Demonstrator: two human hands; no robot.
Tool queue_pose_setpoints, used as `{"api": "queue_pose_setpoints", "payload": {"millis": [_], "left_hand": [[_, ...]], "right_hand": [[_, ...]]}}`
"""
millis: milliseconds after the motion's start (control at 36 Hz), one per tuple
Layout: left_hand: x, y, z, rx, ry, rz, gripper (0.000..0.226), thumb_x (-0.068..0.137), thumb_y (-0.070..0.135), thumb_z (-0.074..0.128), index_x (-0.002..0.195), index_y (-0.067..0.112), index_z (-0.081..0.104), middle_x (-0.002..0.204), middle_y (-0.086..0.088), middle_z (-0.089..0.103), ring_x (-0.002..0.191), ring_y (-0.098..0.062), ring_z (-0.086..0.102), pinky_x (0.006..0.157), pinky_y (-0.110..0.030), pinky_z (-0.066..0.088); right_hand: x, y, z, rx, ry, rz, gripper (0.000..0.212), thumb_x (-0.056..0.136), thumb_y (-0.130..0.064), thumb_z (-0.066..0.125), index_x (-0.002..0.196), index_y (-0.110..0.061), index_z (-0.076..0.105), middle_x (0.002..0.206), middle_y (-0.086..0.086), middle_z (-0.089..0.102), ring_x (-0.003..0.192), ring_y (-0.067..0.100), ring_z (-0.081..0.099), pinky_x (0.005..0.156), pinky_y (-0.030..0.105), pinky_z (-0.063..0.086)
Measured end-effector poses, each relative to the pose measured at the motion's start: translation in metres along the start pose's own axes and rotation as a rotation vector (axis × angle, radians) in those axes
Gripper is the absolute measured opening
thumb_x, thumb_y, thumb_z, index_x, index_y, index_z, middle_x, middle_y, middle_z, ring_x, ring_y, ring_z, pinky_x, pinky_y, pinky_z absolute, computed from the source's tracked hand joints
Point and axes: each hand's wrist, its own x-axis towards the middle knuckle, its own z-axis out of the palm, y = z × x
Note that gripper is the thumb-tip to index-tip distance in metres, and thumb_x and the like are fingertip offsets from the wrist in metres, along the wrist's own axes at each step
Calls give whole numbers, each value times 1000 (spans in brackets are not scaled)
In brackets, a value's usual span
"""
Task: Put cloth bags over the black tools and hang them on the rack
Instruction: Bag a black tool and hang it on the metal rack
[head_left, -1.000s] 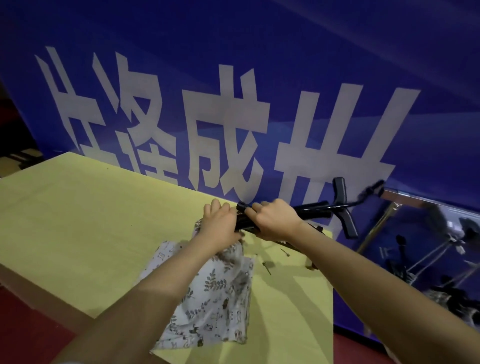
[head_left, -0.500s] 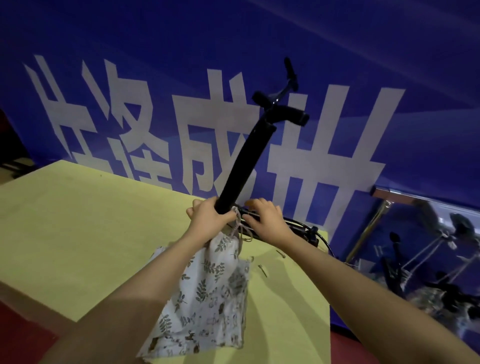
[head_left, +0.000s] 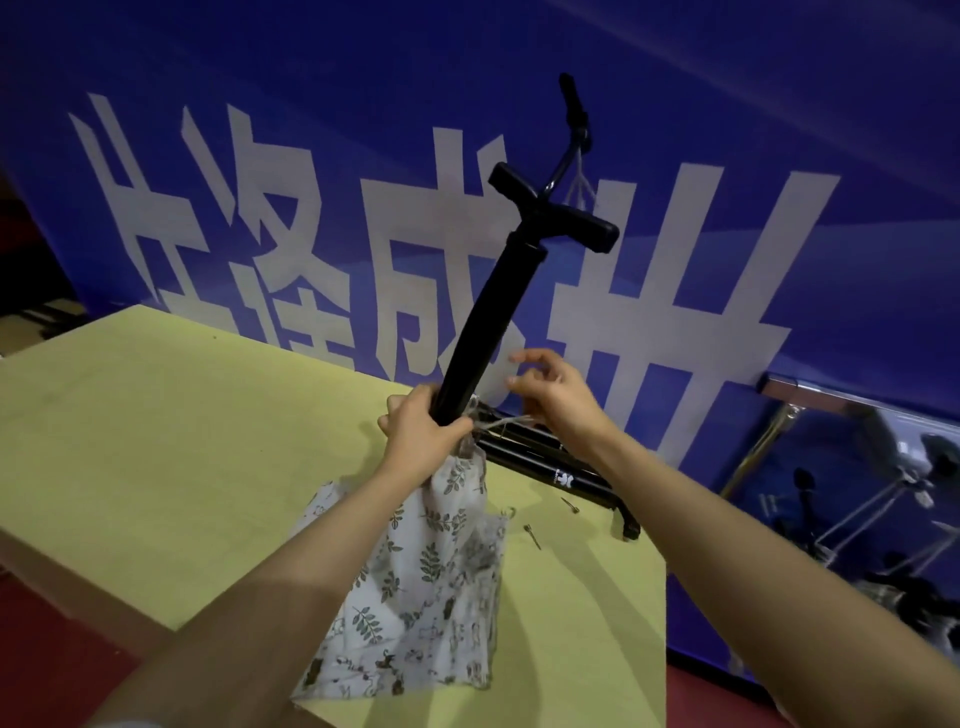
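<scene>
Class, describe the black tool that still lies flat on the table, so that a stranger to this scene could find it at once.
Start at the yellow-green tabletop below the blue banner with white characters. At its far right corner lies a long black tube-shaped tool, bearing a small white mark. Unlike the upright black T-handled tool standing in the leaf-print cloth bag, it lies flat and uncovered.
</scene>
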Motion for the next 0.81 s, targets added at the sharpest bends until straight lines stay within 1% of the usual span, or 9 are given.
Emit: {"api": "queue_pose_setpoints", "payload": {"millis": [139, 194, 250, 306, 417, 528, 611, 694, 806], "left_hand": [[-2, -6, 9, 85, 12, 111, 13, 79, 23, 63, 85, 20, 51, 80, 6, 48, 97, -19, 31, 81, -34, 26], [0, -9, 13, 124, -10, 126, 17, 81, 27, 62, 93, 18, 54, 90, 5, 50, 101, -21, 34, 80, -32, 25], [3, -11, 14, 197, -58, 128, 25, 84, 32, 60, 104, 18, 54, 100, 4, 50, 104, -23, 36, 80, -31, 26], [7, -14, 14, 317, -126, 138, 39, 83, 36, 63, 117, 21, 50, 117, 3, 49, 108, -25, 38, 83, -34, 28], [10, -23, 8, 463, -333, 94, 87, 69, 39, 76, 140, 30, 27, 136, 5, 33, 118, -29, 45, 94, -45, 42], [7, -33, 3, 332, -447, 74, 98, 75, 9, 73, 149, 28, 13, 132, -6, 34, 117, -31, 51, 94, -40, 48], [10, -33, 0, 247, -462, 50, 97, 76, 4, 73, 150, 25, 15, 136, -9, 36, 125, -30, 45, 98, -35, 43], [12, -27, -5, 102, -455, 36, 91, 74, 1, 74, 148, 21, 25, 146, -8, 36, 135, -26, 38, 104, -35, 41], [15, -13, -13, -179, -394, 8, 75, 79, -7, 65, 144, 18, 36, 147, -1, 40, 132, -18, 40, 98, -28, 42]], "right_hand": [[-5, -22, -1, -120, -178, -97, 53, 85, -23, 68, 133, -24, 45, 91, -3, 58, 74, -2, 58, 62, 13, 44], [-4, -24, 4, -130, -79, -132, 43, 88, -26, 65, 128, -21, 50, 93, 0, 61, 73, -2, 59, 62, 14, 46], [-4, -20, 6, -135, 33, -141, 38, 87, -29, 66, 123, -19, 55, 101, 11, 64, 88, 15, 64, 73, 28, 55], [-5, -13, 8, -148, 64, -133, 34, 87, -28, 66, 119, -19, 58, 112, 19, 64, 104, 29, 63, 85, 39, 55], [-9, 0, 13, -139, 108, -101, 24, 87, -28, 67, 110, -26, 59, 116, 28, 60, 106, 37, 59, 91, 45, 51], [-12, 8, 12, -114, 105, -39, 25, 87, -21, 68, 110, -19, 60, 109, 25, 65, 91, 30, 67, 75, 36, 57], [-14, 11, 14, -108, 114, -32, 27, 87, -22, 68, 111, -13, 60, 96, 16, 67, 79, 20, 64, 59, 25, 51], [-11, 12, 14, -154, 134, -67, 20, 84, -24, 70, 103, -21, 62, 102, 6, 70, 86, 13, 66, 66, 17, 51], [-6, 20, 15, -325, 157, -76, 25, 77, -33, 76, 98, -22, 68, 107, 7, 63, 96, 18, 62, 80, 27, 50]]}}
